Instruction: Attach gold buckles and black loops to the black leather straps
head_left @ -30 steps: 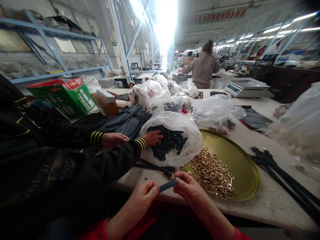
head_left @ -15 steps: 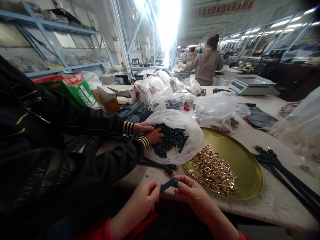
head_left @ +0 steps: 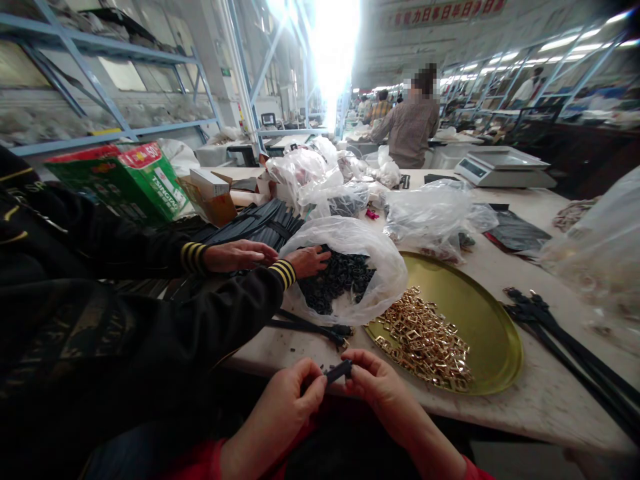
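Note:
A short length of black belt strap [head_left: 339, 371] spans the gap between my two hands at the table's front edge. My left hand [head_left: 296, 392] is closed, pinching one end between thumb and fingers. The other end is in the pinched fingers of my right hand [head_left: 376, 385]; a small dark piece there, perhaps a keeper loop, is mostly hidden. Just beyond lie black belts [head_left: 320, 327] with gold buckles. To the right, gold buckles [head_left: 425, 340] are heaped on a gold tray [head_left: 493, 347]. Behind my hands sits an open plastic bag [head_left: 387, 280] full of small black loops [head_left: 335, 280].
A co-worker's hand [head_left: 307, 261] reaches into the bag from the left, the sleeve [head_left: 230, 313] crossing the table. More black belts [head_left: 545, 320] lie right of the tray. Farther back are a scale [head_left: 503, 167], filled plastic bags [head_left: 440, 217] and a green carton [head_left: 150, 183].
The strap end between my hands has shifted slightly, and both my hands keep their pinch. One of the co-worker's hands has drawn back left from the bag; the other stays at the loops.

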`<state>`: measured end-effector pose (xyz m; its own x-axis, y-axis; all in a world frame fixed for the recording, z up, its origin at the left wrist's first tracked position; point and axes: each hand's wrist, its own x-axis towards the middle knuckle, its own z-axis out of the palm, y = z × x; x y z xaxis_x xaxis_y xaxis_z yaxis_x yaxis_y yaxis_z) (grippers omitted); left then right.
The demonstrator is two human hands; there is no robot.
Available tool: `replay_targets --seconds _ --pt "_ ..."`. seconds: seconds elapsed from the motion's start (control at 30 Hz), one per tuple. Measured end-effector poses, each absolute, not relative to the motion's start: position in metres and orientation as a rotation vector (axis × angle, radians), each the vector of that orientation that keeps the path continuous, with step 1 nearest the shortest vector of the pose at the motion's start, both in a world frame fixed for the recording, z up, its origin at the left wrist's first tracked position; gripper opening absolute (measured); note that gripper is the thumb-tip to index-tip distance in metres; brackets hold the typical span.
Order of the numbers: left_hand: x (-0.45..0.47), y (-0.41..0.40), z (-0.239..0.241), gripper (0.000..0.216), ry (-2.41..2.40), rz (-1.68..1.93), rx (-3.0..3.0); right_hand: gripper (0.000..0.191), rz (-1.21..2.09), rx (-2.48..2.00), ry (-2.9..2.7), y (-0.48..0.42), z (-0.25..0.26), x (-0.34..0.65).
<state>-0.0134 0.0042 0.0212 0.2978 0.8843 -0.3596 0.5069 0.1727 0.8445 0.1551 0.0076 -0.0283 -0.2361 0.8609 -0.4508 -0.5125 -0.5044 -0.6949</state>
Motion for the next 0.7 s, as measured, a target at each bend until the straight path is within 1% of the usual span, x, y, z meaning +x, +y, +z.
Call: replay_targets --seconds 0.07,0.13,0.23,0.33,0.43,0.6,0.7 --pt "-0.01 0.002 0.022 0.019 1.43 0.428 1.621 0.031 1.811 -1.097 -0.583 0.009 -0.029 0.153" --pt "-0.007 -0.001 0.022 0.016 1.471 0.428 1.758 0.025 1.66 -1.168 -0.7 0.011 -0.033 0.152" --pt "-0.002 -0.004 0.021 0.018 1.46 0.441 1.86 0.015 1.421 -1.25 -0.9 0.012 -0.043 0.15" --pt "0.0 -0.005 0.017 0.019 1.491 0.398 1.919 0.01 1.335 -1.287 -1.018 0.011 -0.048 0.148" --pt "-0.001 -0.005 0.013 0.019 1.561 0.366 1.963 0.016 1.376 -1.278 -0.995 0.008 -0.044 0.146" --pt "-0.002 -0.007 0.01 0.018 1.582 0.406 1.966 0.03 1.506 -1.219 -0.852 0.007 -0.035 0.146" --pt "-0.002 -0.007 0.008 0.018 1.57 0.434 1.977 0.034 1.533 -1.19 -0.803 0.006 -0.036 0.148"
